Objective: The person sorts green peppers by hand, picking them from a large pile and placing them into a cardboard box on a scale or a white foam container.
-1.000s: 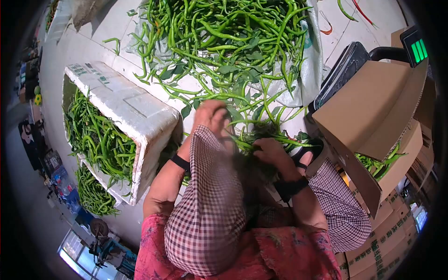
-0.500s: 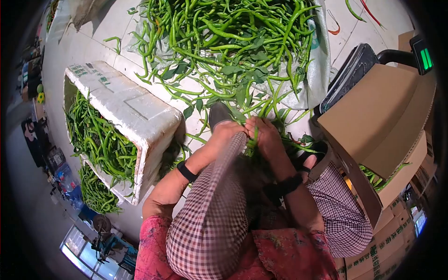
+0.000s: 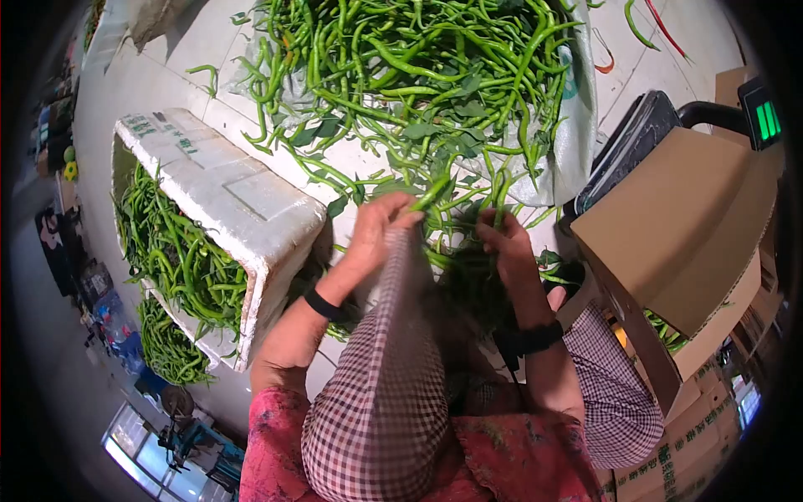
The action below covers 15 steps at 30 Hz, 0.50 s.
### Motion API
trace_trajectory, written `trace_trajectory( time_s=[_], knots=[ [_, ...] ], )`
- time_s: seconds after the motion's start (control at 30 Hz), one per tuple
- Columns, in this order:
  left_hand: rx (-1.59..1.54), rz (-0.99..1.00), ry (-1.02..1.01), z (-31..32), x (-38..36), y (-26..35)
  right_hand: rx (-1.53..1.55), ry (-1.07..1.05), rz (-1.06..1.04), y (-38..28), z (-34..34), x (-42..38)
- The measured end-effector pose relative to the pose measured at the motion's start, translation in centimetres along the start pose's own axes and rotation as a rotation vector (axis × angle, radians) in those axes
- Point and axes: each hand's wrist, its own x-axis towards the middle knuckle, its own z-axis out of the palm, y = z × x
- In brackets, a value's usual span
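Note:
My left hand (image 3: 382, 227) is closed around a long green chili pepper (image 3: 432, 193), which points up and to the right from the fingers. My right hand (image 3: 508, 240) has its fingers curled, with a green chili pepper (image 3: 500, 205) upright at the fingertips. Just beyond both hands spreads a big heap of green chili peppers (image 3: 410, 67) mixed with leaves, lying on a pale plastic sack (image 3: 577, 109). More loose peppers lie in shadow between my hands, partly hidden by my raised knee.
On the left a white foam box (image 3: 226, 176) lies on its side, full of green peppers (image 3: 180, 251). To the right stand an open cardboard box (image 3: 661, 217) and a scale with a lit green display (image 3: 765, 121). A red pepper (image 3: 667, 29) lies on the tiled floor.
My hands were close together over the peppers and have moved apart. The left hand moved left with a pepper, and the right hand shifted right to another pepper.

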Motion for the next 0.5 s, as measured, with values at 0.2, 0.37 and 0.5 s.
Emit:
trace_trajectory(
  time_s=[0.2,0.37,0.5],
  knots=[
    [0.048,0.249,0.022,3.8,0.6,2.9,0.136,0.122,0.101,-0.1,3.6,-0.5],
    [0.421,0.321,0.396,-1.5,8.8,0.1,0.109,0.136,0.086,-1.5,0.3,-0.4],
    [0.528,0.31,0.077,5.7,5.2,-2.0,0.203,0.046,0.032,-1.2,-0.7,0.7]
  ],
)
